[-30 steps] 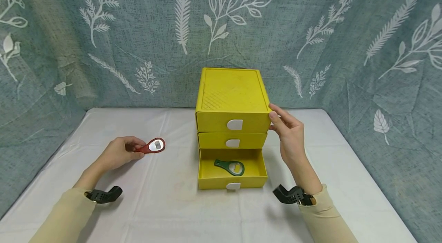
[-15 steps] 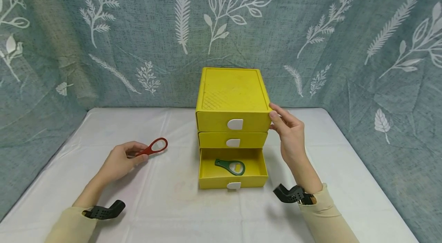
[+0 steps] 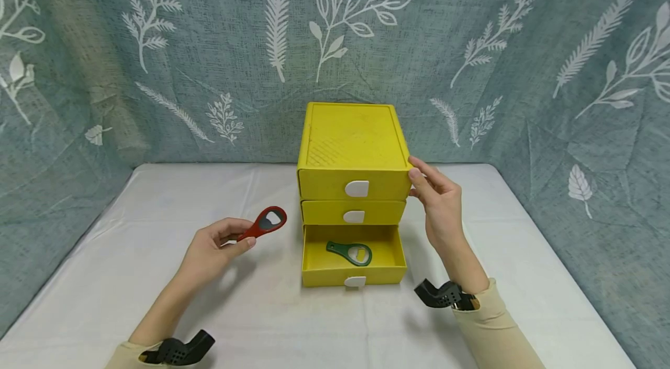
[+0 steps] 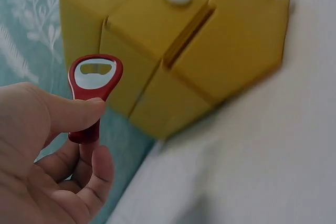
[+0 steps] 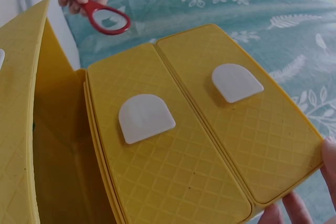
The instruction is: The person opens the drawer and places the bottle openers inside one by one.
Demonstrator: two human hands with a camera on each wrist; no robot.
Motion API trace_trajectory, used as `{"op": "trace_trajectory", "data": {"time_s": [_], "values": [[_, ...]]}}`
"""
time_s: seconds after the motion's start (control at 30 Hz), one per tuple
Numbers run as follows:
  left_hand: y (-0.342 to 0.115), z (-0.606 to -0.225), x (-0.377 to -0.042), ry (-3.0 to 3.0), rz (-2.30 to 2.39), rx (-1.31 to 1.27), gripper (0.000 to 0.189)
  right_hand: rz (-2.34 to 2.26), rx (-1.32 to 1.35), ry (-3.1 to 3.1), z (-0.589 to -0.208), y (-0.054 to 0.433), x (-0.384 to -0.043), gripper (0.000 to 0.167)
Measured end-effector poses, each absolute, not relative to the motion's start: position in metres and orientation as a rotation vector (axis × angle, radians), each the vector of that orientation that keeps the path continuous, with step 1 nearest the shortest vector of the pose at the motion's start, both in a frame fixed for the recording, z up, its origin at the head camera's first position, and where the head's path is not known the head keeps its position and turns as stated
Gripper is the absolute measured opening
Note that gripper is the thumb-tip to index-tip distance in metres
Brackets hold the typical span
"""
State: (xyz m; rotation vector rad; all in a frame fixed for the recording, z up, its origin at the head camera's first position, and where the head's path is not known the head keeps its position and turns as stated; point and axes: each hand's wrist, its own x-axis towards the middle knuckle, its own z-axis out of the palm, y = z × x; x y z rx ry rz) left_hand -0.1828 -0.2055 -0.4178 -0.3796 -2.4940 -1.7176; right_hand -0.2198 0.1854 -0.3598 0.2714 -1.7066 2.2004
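My left hand pinches a red bottle opener by its handle and holds it up, left of a yellow drawer unit. In the left wrist view, the thumb lies across the handle of the opener, its metal head pointing up. A green bottle opener lies in the pulled-out bottom drawer. My right hand rests its fingertips on the unit's upper right front corner. In the right wrist view, fingers show along the unit's side.
The two upper drawers, with white tabs, are pushed in. A white cloth covers the table. Behind it hangs a green-blue curtain with white leaf patterns. Each wrist wears a black camera mount.
My left hand has moved right with the red bottle opener, toward the drawer unit, tilting the opener as it went. The right hand and the drawers have stayed put.
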Motion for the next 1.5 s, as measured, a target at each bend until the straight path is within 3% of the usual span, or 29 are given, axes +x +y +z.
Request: {"op": "trace_trajectory", "data": {"time_s": [0.57,1.17,1.5], "values": [[-0.135,-0.405,-0.174,-2.559,-1.668,-0.756,0.018,2.202,0.264,-1.694,-0.36,0.187,-0.219,0.034],[-0.105,-0.406,-0.185,-2.576,-1.549,-0.857,0.019,2.206,0.267,-1.7,-0.359,0.184,-0.219,0.033],[-0.081,-0.407,-0.162,-2.343,-1.601,-1.039,0.011,2.222,0.259,-1.687,-0.359,0.185,-0.219,0.032]]}}
